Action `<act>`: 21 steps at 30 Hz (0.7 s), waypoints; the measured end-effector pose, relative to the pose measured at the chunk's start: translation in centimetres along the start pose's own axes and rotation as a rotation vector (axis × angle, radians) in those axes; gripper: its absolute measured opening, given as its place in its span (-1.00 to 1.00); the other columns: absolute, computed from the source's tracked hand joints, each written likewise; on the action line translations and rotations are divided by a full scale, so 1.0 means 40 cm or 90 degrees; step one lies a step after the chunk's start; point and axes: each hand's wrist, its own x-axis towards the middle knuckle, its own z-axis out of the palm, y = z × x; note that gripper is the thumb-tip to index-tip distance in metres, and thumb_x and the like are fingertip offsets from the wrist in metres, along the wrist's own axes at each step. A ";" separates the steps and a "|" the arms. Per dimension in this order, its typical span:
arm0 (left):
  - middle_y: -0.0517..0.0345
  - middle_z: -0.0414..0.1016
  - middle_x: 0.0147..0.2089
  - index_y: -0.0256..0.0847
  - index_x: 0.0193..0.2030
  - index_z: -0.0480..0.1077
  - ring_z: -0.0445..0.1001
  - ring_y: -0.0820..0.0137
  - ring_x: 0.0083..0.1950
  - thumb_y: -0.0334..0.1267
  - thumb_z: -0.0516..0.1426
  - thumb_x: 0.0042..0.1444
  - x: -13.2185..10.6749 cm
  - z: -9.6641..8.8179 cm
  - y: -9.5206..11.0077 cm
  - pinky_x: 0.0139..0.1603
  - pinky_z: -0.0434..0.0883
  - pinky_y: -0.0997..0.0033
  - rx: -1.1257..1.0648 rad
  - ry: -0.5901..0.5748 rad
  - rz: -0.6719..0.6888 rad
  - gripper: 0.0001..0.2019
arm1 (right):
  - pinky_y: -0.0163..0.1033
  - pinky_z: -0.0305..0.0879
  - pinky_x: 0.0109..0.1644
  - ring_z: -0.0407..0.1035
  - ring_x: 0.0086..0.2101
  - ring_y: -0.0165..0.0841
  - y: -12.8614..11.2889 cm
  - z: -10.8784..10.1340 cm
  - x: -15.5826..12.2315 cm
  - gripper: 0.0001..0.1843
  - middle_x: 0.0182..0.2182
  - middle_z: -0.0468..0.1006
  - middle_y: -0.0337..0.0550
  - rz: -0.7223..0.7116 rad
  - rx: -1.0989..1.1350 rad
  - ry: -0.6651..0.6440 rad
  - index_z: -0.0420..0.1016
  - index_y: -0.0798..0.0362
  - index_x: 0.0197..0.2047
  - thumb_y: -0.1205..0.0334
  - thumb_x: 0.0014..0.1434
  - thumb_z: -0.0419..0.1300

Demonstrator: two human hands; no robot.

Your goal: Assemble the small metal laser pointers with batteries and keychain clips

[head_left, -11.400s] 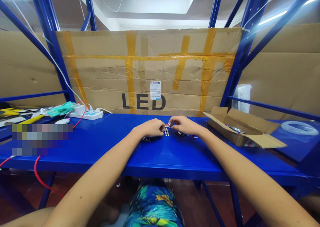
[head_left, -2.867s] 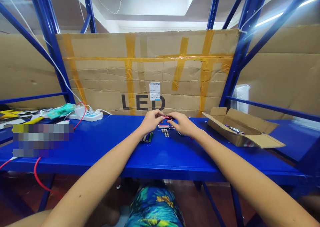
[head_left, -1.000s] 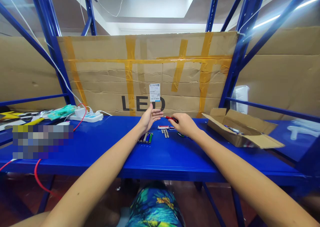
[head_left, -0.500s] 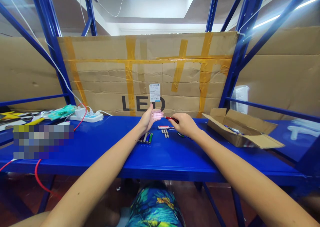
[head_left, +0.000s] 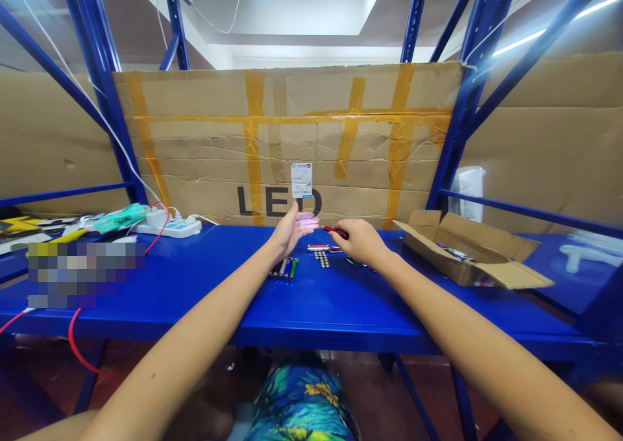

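The right hand [head_left: 359, 238] grasps the torch [head_left: 337, 231] in its fingers, at three o'clock of the left hand [head_left: 288, 232], whose spread fingers hold nothing; steady aim should best show the purple glow [head_left: 305, 221].

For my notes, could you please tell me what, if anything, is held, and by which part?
The right hand holds a red tube near the end farther from the open, empty left hand.

The head camera sits above and behind the grip of the right hand [head_left: 359, 240]. It looks forward and down, well back.
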 end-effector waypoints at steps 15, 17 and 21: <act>-0.28 0.58 -0.09 -0.40 -0.15 0.46 0.56 0.18 -0.04 0.11 -0.18 0.34 -0.001 0.001 0.002 0.04 0.42 0.26 -0.002 0.000 0.003 -0.39 | -0.28 0.01 -0.37 0.36 -0.41 -0.34 0.000 0.002 0.000 -0.73 -0.43 0.57 -0.11 -0.006 0.000 -0.003 0.51 0.06 -0.37 0.13 0.26 0.08; -0.29 0.58 -0.08 -0.41 -0.15 0.46 0.56 0.18 -0.04 0.11 -0.18 0.34 -0.001 0.001 0.002 0.03 0.42 0.27 -0.004 0.002 0.002 -0.39 | -0.28 0.01 -0.36 0.36 -0.41 -0.34 0.000 0.002 -0.001 -0.73 -0.42 0.57 -0.11 -0.007 0.004 -0.003 0.51 0.06 -0.37 0.14 0.26 0.08; -0.28 0.58 -0.09 -0.40 -0.16 0.46 0.56 0.19 -0.05 0.11 -0.18 0.34 0.001 0.000 0.001 0.02 0.42 0.27 -0.004 0.002 0.001 -0.39 | -0.28 0.01 -0.36 0.35 -0.41 -0.35 0.001 0.004 -0.001 -0.73 -0.43 0.57 -0.11 -0.014 0.007 0.004 0.50 0.06 -0.38 0.14 0.26 0.08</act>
